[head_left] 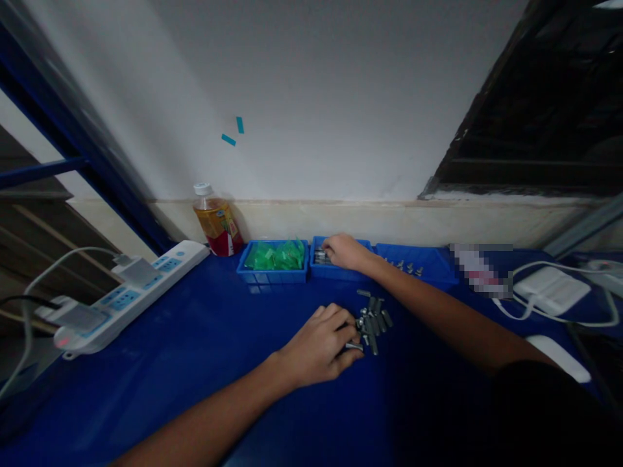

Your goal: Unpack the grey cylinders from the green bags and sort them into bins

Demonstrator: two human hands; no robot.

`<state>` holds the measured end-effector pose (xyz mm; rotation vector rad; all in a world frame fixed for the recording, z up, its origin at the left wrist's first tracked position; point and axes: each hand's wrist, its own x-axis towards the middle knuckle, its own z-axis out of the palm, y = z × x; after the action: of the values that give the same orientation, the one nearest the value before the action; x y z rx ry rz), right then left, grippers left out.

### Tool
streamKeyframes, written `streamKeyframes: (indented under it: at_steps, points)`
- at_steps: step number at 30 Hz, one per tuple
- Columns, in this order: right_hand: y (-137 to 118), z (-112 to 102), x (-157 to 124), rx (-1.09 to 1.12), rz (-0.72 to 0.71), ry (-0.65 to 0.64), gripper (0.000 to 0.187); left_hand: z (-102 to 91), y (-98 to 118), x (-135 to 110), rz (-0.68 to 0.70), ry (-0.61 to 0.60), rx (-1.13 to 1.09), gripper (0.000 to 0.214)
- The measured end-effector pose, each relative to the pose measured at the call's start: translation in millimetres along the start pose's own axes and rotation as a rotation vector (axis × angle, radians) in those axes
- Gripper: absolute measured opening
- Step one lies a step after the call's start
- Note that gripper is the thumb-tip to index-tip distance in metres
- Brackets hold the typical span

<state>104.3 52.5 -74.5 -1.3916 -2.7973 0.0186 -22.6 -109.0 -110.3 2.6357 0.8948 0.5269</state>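
My left hand (322,345) rests low over the blue tabletop, its fingers curled at the edge of a loose pile of grey metal cylinders (374,324). Between its thumb and fingers shows one short metal cylinder (355,346). Small shiny screw-like pieces lie among the pile. Farther back, my right hand (344,251) reaches into the middle blue bin (341,272), where more metal pieces (320,255) lie. Its fingertips are pinched together; whatever is in them is too small or hidden to make out.
Green plastic packets (277,255) fill the left blue bin (272,277). The right blue bin (433,266) holds several screws (409,267). A drink bottle (217,224) stands by the wall. A power strip (131,298) lies left; a white adapter (552,290) with cables lies right.
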Motion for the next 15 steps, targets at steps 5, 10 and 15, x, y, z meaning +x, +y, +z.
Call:
streamKeyframes:
  at_steps: [5,10,15]
  points:
    - [0,-2,4,0.003,-0.027,-0.005,0.024,-0.9,1,0,-0.014,0.008,-0.008,0.019]
    - [-3,-13,9,0.017,-0.017,0.034,0.022,1.8,-1,0,-0.053,0.082,-0.055,0.019]
    - [-17,-15,-44,0.178,-0.008,0.319,0.026,3.6,-12,1,-0.257,0.307,-0.231,0.020]
